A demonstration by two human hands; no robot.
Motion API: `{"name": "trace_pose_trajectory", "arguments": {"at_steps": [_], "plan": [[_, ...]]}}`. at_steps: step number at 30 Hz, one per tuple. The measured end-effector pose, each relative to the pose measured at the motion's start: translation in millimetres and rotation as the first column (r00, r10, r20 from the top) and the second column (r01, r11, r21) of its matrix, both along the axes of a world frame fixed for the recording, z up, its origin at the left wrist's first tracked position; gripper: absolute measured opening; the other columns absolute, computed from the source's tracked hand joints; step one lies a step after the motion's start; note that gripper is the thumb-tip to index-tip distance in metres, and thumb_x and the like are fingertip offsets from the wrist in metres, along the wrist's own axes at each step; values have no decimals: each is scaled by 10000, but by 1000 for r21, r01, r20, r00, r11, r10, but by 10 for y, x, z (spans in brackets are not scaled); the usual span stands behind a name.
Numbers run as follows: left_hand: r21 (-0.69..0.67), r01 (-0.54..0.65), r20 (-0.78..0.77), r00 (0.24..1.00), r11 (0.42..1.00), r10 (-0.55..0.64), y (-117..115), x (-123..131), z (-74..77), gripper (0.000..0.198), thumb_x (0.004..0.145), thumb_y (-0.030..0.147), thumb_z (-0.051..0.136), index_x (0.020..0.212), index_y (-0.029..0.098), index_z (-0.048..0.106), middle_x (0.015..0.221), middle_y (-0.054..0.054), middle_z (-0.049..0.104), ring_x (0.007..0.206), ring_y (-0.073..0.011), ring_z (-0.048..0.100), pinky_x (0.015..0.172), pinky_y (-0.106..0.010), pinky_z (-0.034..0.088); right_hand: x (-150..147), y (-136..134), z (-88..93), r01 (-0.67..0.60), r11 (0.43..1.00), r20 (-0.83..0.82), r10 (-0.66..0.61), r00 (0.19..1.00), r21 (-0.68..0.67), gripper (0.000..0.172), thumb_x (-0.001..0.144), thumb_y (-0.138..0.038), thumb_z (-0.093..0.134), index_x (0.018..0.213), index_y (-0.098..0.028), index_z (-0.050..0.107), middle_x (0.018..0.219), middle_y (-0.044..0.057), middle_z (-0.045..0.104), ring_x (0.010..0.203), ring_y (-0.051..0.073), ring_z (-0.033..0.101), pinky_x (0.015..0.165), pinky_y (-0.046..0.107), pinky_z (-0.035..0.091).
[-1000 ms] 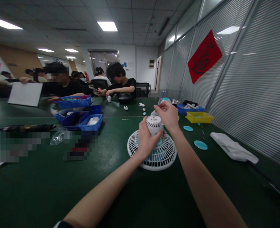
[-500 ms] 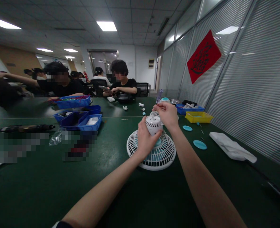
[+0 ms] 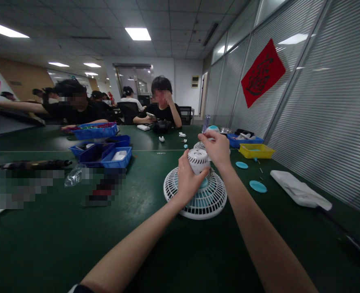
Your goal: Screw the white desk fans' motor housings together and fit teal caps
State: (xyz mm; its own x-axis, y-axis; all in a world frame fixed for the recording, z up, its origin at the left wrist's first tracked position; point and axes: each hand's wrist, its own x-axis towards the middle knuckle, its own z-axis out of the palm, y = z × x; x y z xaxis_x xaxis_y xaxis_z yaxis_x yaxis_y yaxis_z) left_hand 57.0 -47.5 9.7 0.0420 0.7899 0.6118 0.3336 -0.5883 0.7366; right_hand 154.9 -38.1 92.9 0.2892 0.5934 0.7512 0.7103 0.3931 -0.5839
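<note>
A small fan lies face down on the green table, its white round grille [image 3: 208,212] spread below and its slotted white motor housing [image 3: 199,160] on top. Pale blue blades show through the grille bars. My left hand [image 3: 187,181] is wrapped round the housing from the left, thumb on the near side. My right hand [image 3: 217,147] is just above and behind the housing, thumb and forefinger pinched together. Whatever sits between those fingertips is too small to make out. A second fan [image 3: 212,129] with a pale blue centre stands behind my right hand.
Blue bins [image 3: 116,158] stand at the left, near an electric screwdriver [image 3: 36,164] and a clear plastic bag [image 3: 73,177]. At the right are a yellow tray [image 3: 257,151], pale blue discs [image 3: 258,186] and a white wrapped object [image 3: 298,189]. A person [image 3: 161,110] sits across the table.
My hands keep almost the same pose at the fan. Across the table, the person has raised one hand to the head. At the far left, another person's outstretched arm has shifted.
</note>
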Motion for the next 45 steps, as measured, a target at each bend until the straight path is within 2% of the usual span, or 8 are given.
{"name": "trace_pose_trajectory", "arguments": {"at_steps": [9, 19, 22, 28, 35, 45], "plan": [[-2, 15, 8, 1000, 1000, -15, 8, -8, -9, 744, 683, 334, 648, 1304, 171, 271, 1281, -131, 387, 1227, -259, 370, 1036, -425, 313, 28, 60, -31, -96, 995, -109, 99, 989, 35, 171, 707, -322, 648, 666, -166, 593, 664, 40, 649, 637, 174, 606, 630, 303, 457], [1, 25, 21, 999, 1000, -25, 3, -16, 1, 740, 679, 342, 650, 1297, 172, 281, 1283, -128, 385, 1226, -259, 371, 1044, -424, 306, 24, 62, 1, -214, 977, -274, 202, 940, -15, 125, 772, -212, 524, 692, -152, 599, 706, 55, 679, 614, 155, 623, 580, 270, 462], [-1, 23, 19, 1000, 1000, -23, 6, -15, -2, 745, 679, 346, 650, 1300, 164, 280, 1285, -133, 385, 1225, -260, 370, 1044, -427, 304, 34, 65, -11, -192, 981, -267, 183, 946, -9, 154, 782, -253, 521, 708, -152, 610, 706, 56, 676, 611, 154, 610, 576, 270, 451], [-7, 23, 20, 1000, 1000, -23, -5, -13, 5, 734, 682, 326, 647, 1298, 164, 281, 1282, -134, 387, 1234, -261, 362, 1046, -427, 301, 57, 59, -31, -23, 1000, -107, 25, 994, 20, 208, 754, -346, 581, 654, -166, 608, 657, 39, 645, 602, 166, 580, 580, 282, 432], [-19, 34, 21, 999, 999, -33, -15, -23, 15, 735, 682, 340, 647, 1296, 178, 278, 1283, -131, 382, 1231, -265, 369, 1039, -430, 307, 53, 77, -48, -79, 995, -177, 88, 980, 56, 228, 690, -368, 658, 633, -161, 582, 640, 45, 639, 613, 177, 601, 616, 307, 460], [-6, 28, 23, 999, 1000, -28, 0, -18, -2, 733, 681, 341, 644, 1296, 183, 278, 1279, -128, 384, 1227, -260, 370, 1038, -427, 307, 46, 80, -42, -116, 992, -209, 124, 970, 51, 191, 707, -332, 641, 638, -156, 618, 652, 60, 672, 630, 194, 636, 632, 318, 486]]}}
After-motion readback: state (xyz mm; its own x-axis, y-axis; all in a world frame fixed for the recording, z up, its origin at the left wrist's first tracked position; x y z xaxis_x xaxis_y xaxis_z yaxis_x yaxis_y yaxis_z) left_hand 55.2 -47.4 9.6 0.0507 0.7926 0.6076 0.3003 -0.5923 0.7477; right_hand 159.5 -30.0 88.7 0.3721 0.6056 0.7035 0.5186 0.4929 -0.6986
